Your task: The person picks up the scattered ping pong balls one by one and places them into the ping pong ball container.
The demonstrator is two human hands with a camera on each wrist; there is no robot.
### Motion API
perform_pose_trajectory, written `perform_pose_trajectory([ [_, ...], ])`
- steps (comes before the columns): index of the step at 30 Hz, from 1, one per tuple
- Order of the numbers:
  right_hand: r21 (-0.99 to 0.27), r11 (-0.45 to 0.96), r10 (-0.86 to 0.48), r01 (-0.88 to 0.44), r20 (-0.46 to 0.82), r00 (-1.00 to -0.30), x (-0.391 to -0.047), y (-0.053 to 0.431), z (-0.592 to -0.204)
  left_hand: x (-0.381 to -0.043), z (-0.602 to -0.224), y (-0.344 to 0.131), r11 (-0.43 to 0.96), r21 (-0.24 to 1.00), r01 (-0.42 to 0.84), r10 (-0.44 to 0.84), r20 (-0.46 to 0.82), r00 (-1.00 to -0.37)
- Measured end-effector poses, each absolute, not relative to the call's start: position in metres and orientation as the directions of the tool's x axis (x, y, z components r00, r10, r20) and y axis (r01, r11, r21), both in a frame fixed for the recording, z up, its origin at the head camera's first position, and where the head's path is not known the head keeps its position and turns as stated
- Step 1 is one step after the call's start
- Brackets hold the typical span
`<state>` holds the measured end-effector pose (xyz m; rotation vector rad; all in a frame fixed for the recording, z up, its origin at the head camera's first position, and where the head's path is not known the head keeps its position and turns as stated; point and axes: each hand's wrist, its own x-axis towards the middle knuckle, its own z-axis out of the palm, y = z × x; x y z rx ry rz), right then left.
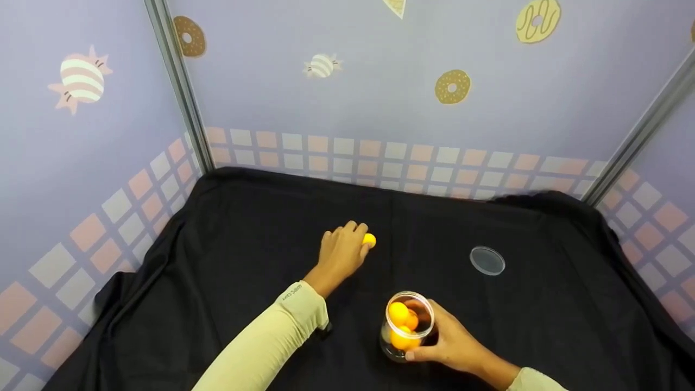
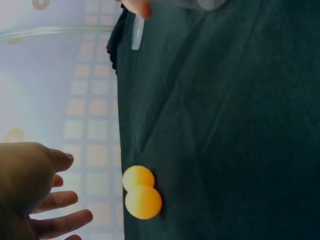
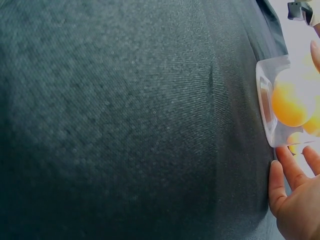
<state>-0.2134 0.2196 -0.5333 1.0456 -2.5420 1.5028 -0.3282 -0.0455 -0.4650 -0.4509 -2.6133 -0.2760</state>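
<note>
My left hand (image 1: 342, 247) reaches over the middle of the black cloth, back side up. Just beyond its thumb and index finger shows an orange-yellow ping-pong ball (image 1: 370, 240). In the left wrist view, two such balls, a nearer ball (image 2: 143, 202) and a farther ball (image 2: 138, 176), lie together on the cloth, apart from the loosely spread fingers. A clear plastic jar (image 1: 412, 294) stands upright and lidless near the front, with several orange balls (image 1: 398, 313) inside. From its right side, my right hand (image 1: 456, 339) grips the jar, thumb at the front.
A clear round lid (image 1: 487, 260) lies on the black cloth (image 1: 260, 233) to the right, behind the jar. Patterned panels (image 1: 380, 98) rise behind the table and at both sides. The cloth bunches up along the left and right edges.
</note>
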Motion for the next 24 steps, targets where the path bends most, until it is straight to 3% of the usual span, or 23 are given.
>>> perform_pose_trajectory([
  [14, -0.766, 0.315, -0.541, -0.560, 0.339, -0.769, -0.213, 0.221, -0.534, -0.349, -0.486, -0.052, 0.959, 0.145, 0.243, 0.183, 0.336, -0.924],
  [24, -0.768, 0.321, -0.542, -0.554, 0.331, -0.772, -0.214, 0.221, -0.535, -0.358, -0.497, -0.055, 0.964, 0.168, 0.206, 0.151, 0.290, -0.945],
])
